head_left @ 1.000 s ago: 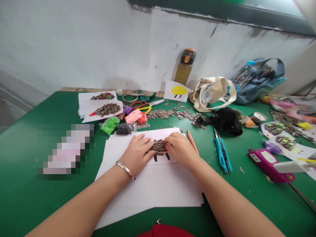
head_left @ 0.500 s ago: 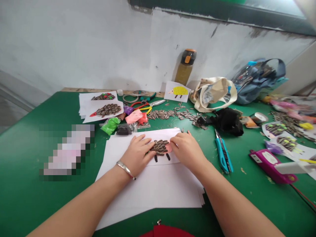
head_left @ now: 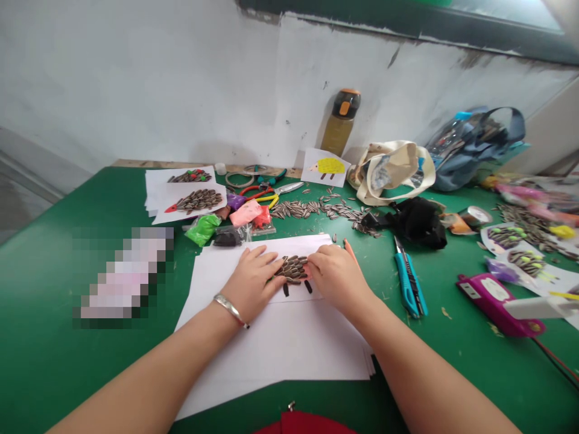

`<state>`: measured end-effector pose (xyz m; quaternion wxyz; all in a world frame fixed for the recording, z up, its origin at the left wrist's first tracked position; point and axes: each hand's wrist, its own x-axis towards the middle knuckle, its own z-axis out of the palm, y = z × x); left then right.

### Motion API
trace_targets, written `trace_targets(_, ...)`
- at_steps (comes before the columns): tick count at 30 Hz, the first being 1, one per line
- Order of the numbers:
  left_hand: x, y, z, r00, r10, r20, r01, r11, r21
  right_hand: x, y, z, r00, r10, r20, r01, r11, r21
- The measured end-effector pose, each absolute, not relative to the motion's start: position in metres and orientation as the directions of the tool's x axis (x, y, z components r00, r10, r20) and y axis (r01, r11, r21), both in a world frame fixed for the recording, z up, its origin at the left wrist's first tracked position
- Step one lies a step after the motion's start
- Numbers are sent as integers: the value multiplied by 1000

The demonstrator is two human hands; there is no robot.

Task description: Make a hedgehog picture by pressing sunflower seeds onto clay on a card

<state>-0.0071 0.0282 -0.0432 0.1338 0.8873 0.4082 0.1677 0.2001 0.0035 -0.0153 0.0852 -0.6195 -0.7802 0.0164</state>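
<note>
A hedgehog picture made of striped sunflower seeds (head_left: 292,269) lies on white paper (head_left: 271,343), with two short black legs and a bit of pink clay (head_left: 309,275) at its right side. My left hand (head_left: 257,274) rests flat on the paper, fingers spread, its fingertips and thumb at the left edge of the seeds. Bent and pressed together, the fingers of my right hand (head_left: 337,274) touch the right end of the seeds over the pink part. Whatever they may pinch is hidden. An orange stick-like thing (head_left: 351,249) shows just behind my right hand.
Loose sunflower seeds (head_left: 294,209) lie behind the paper, near scissors (head_left: 289,188) and bagged clay (head_left: 203,230). A teal utility knife (head_left: 409,283) with its blade out lies to the right, before a magenta device (head_left: 495,304). A bottle (head_left: 339,123) stands by the wall.
My right hand has shifted slightly left, its fingertips now over the pink part at the seeds' edge. More of the orange stick-like thing shows. My left hand stays put.
</note>
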Motion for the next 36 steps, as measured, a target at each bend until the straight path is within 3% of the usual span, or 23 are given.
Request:
trace_targets(10, -7, 29, -43, 619, 764, 184, 677, -637, 368, 201, 5, -24, -267, 955, 133, 951, 283, -125)
trace_targets(22, -7, 28, -37, 619, 773, 138, 681, -616, 397, 219, 6, -10, -157, 983, 96, 927, 180, -330)
trace_targets(36, -10, 29, -40, 601, 789, 132, 687, -593, 420, 210, 4, -14, -177, 984, -13, 926, 163, -340)
